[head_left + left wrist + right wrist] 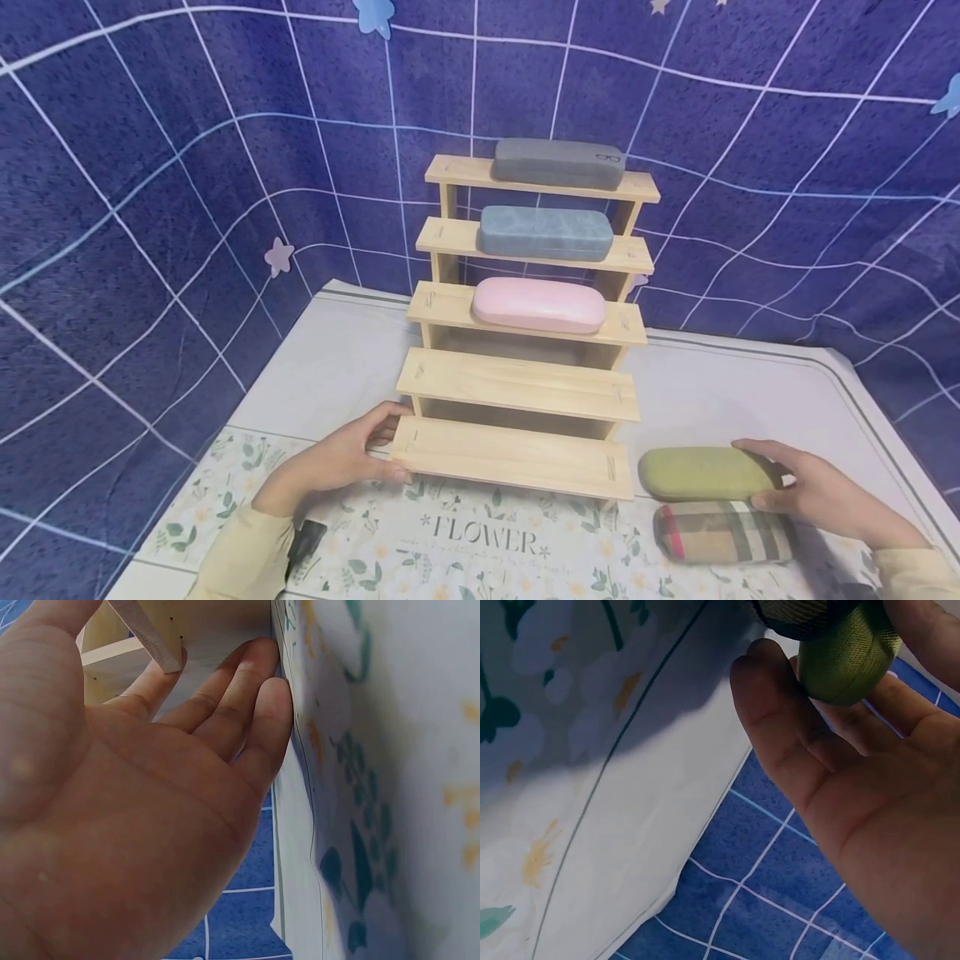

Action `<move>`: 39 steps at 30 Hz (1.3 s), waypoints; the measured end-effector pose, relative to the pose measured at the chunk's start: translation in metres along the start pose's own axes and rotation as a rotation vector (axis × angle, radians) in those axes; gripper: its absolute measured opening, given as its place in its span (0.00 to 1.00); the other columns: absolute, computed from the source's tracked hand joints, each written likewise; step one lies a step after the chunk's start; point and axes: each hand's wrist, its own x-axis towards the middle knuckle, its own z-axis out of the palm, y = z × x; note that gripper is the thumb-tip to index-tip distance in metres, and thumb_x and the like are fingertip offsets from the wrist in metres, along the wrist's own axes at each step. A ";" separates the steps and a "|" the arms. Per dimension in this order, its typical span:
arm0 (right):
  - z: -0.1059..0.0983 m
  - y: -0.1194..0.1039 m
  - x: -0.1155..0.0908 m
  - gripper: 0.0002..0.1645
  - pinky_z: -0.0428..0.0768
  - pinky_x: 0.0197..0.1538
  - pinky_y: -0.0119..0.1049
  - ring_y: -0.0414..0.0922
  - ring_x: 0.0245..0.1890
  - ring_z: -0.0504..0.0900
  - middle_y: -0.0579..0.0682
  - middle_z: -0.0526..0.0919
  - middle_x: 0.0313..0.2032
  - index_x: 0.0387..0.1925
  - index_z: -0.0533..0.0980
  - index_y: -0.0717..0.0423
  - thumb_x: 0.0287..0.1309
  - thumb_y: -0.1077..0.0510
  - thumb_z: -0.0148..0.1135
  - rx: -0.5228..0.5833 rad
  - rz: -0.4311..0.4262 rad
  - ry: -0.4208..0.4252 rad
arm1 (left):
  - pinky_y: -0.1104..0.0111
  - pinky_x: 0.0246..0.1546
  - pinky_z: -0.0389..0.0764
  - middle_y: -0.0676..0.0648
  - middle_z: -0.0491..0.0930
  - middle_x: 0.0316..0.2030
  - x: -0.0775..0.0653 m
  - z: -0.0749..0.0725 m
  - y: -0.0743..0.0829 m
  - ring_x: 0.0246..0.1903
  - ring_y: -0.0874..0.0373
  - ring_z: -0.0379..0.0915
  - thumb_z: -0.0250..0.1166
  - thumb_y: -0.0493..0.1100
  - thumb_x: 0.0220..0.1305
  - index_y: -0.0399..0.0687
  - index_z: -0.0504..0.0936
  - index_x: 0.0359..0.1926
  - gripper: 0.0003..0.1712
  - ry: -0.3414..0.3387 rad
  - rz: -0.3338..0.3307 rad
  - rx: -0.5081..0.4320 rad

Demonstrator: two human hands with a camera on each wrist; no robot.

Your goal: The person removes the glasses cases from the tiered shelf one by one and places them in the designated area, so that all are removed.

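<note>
A stepped wooden shelf [517, 454] stands in the middle of the head view. At the left end of its lowest step, my left hand [337, 454] holds the wood between thumb and fingers; the left wrist view shows the index finger against an upright. Over on the right, my right hand [817, 496] grips the right end of an olive-green glasses case [705, 472], thumb at the front and fingers behind. Right in front of that lies a plaid glasses case [720, 532] with a red stripe. The green case's end [847, 664] shows between the fingers in the right wrist view.
Grey [555, 163], blue [546, 233] and pink [538, 304] glasses cases rest on the upper three steps, one each. The white table [300, 367] carries a floral mat [480, 533] along its front. Dark blue gridded cloth [225, 167] surrounds it behind and at the sides.
</note>
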 end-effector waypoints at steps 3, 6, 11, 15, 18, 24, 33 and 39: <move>0.000 0.003 -0.002 0.40 0.81 0.36 0.31 0.29 0.42 0.77 0.41 0.80 0.52 0.61 0.74 0.63 0.43 0.62 0.80 0.011 -0.026 -0.002 | 0.54 0.64 0.72 0.46 0.77 0.58 0.000 0.000 0.001 0.60 0.46 0.73 0.78 0.42 0.55 0.48 0.65 0.68 0.44 0.000 0.000 -0.005; 0.000 0.004 -0.003 0.38 0.82 0.37 0.31 0.30 0.42 0.78 0.30 0.77 0.53 0.60 0.74 0.64 0.45 0.67 0.76 0.043 -0.059 0.000 | 0.55 0.64 0.73 0.46 0.77 0.57 0.000 0.001 0.003 0.59 0.46 0.73 0.78 0.41 0.55 0.47 0.65 0.68 0.43 -0.003 0.006 -0.008; 0.001 0.003 -0.006 0.32 0.84 0.37 0.32 0.29 0.45 0.78 0.29 0.76 0.54 0.59 0.75 0.64 0.50 0.72 0.68 0.085 -0.033 -0.022 | 0.55 0.64 0.72 0.44 0.77 0.57 0.000 0.000 0.004 0.59 0.45 0.73 0.78 0.41 0.56 0.44 0.65 0.68 0.43 -0.001 0.002 -0.012; 0.002 0.001 -0.005 0.30 0.85 0.38 0.34 0.29 0.46 0.77 0.35 0.79 0.53 0.58 0.76 0.65 0.49 0.72 0.68 0.058 -0.005 -0.014 | 0.51 0.65 0.71 0.44 0.77 0.58 0.000 -0.002 0.004 0.60 0.44 0.72 0.78 0.41 0.56 0.43 0.64 0.68 0.44 -0.001 0.005 -0.010; -0.002 -0.001 -0.001 0.30 0.85 0.37 0.37 0.37 0.46 0.80 0.49 0.82 0.53 0.56 0.77 0.66 0.47 0.72 0.68 0.003 0.010 -0.003 | 0.47 0.65 0.69 0.44 0.77 0.59 0.000 -0.002 0.003 0.60 0.44 0.71 0.78 0.42 0.56 0.43 0.64 0.69 0.44 -0.003 0.005 -0.007; -0.025 -0.023 0.026 0.30 0.85 0.35 0.40 0.62 0.43 0.82 0.69 0.79 0.54 0.57 0.76 0.67 0.48 0.74 0.66 -0.079 0.016 0.041 | 0.42 0.66 0.65 0.44 0.76 0.59 0.000 -0.001 0.002 0.61 0.43 0.71 0.78 0.43 0.56 0.43 0.64 0.69 0.44 -0.005 0.004 -0.007; -0.060 -0.103 0.091 0.24 0.81 0.39 0.28 0.32 0.41 0.81 0.57 0.84 0.53 0.60 0.79 0.55 0.63 0.58 0.69 -0.036 -0.077 0.246 | 0.42 0.66 0.65 0.43 0.75 0.60 -0.001 -0.001 0.001 0.61 0.43 0.70 0.77 0.43 0.57 0.42 0.64 0.69 0.44 -0.005 0.009 -0.005; -0.058 -0.146 0.132 0.26 0.75 0.45 0.22 0.40 0.45 0.82 0.51 0.82 0.56 0.63 0.78 0.52 0.64 0.55 0.69 0.010 -0.149 0.317 | 0.43 0.66 0.65 0.43 0.75 0.61 -0.002 -0.001 0.002 0.62 0.43 0.70 0.77 0.43 0.57 0.43 0.64 0.69 0.44 -0.003 0.004 -0.010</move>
